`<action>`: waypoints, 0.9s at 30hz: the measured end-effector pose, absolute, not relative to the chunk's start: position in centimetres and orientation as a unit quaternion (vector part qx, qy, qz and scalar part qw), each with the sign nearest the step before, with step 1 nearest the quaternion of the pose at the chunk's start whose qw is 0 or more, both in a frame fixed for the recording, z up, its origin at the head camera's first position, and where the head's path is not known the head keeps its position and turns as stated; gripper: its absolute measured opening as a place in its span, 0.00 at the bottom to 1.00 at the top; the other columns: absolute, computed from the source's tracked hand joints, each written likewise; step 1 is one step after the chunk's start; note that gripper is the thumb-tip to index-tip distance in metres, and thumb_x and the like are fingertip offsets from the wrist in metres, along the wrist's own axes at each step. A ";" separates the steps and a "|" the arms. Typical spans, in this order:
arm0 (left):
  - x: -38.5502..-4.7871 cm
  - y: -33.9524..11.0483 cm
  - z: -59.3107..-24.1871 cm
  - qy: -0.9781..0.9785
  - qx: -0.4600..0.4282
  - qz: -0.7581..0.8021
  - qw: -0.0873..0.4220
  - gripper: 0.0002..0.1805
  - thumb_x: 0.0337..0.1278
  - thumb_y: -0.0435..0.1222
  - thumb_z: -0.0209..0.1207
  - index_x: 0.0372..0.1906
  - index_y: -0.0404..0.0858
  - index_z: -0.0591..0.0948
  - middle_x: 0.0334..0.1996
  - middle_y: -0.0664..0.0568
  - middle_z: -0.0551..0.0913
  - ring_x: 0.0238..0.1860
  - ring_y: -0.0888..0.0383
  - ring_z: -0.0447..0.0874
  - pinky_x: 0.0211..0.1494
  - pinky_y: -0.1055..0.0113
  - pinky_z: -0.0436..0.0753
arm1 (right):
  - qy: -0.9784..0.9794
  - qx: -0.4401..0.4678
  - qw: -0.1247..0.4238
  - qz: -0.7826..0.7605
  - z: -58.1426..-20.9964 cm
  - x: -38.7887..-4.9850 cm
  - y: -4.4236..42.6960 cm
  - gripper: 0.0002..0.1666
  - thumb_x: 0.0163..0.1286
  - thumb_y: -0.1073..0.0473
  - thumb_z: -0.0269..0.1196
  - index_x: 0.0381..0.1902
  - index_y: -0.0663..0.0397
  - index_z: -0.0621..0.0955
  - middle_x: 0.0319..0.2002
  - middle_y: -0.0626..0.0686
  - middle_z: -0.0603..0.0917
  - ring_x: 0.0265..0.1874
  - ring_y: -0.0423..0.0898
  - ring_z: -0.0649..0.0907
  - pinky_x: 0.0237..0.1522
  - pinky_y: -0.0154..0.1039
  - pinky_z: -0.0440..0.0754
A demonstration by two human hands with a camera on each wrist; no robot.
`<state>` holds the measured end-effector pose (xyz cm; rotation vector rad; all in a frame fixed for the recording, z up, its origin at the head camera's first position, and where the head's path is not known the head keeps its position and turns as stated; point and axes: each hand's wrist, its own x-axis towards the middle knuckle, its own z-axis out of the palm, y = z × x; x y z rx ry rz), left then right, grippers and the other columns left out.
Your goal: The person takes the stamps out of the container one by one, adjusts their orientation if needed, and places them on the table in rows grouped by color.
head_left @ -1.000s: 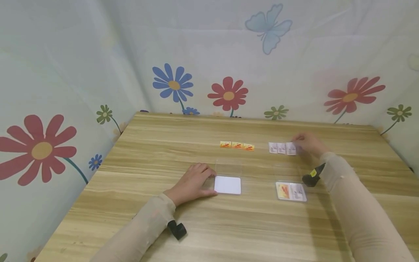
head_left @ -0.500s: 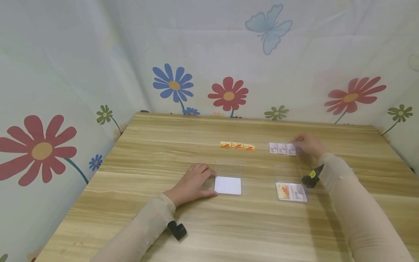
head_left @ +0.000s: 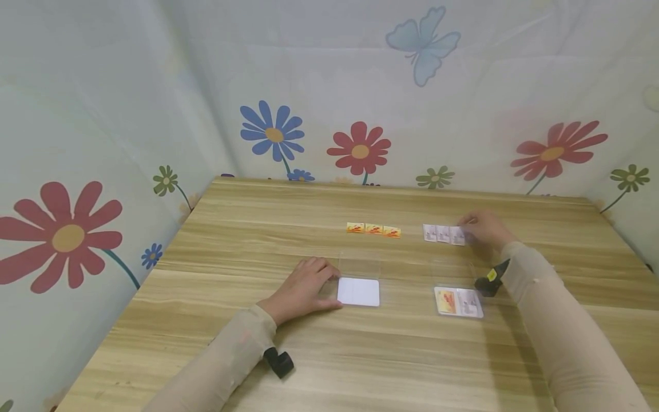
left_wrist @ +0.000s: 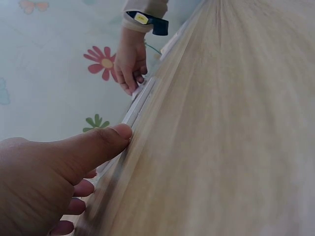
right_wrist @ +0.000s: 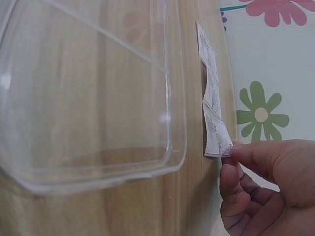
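Note:
My left hand [head_left: 304, 289] holds the left end of a clear hinged plastic box with a white base [head_left: 358, 292]; thumb and fingers are at its edges. Its clear lid lies opened away from me. At the back right, my right hand [head_left: 484, 228] pinches the near end of a row of white printed sachets [right_wrist: 215, 130] between thumb and index finger. The right wrist view shows their serrated ends. Below that hand, a second open clear box [head_left: 458, 301] contains one yellow-orange and one white sachet.
A row of three yellow-orange sachets [head_left: 373, 229] lies toward the back of the wooden table [head_left: 257, 223]. A flowered cloth [head_left: 309, 68] hangs beyond the table's back and side edges. Each wrist carries a small black camera [head_left: 278, 361].

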<state>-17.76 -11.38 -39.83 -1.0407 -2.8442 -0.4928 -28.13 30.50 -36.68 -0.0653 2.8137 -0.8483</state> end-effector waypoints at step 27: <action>-17.7 -11.3 -39.6 -0.925 -0.341 -0.161 0.039 0.29 0.45 0.56 0.68 0.50 0.43 0.80 0.45 0.53 0.79 0.52 0.53 0.74 0.65 0.55 0.70 | 0.954 -0.030 0.087 -0.286 -36.2 -27.5 30.7 0.19 0.69 0.62 0.54 0.51 0.71 0.77 0.52 0.73 0.77 0.52 0.66 0.76 0.54 0.60 0.74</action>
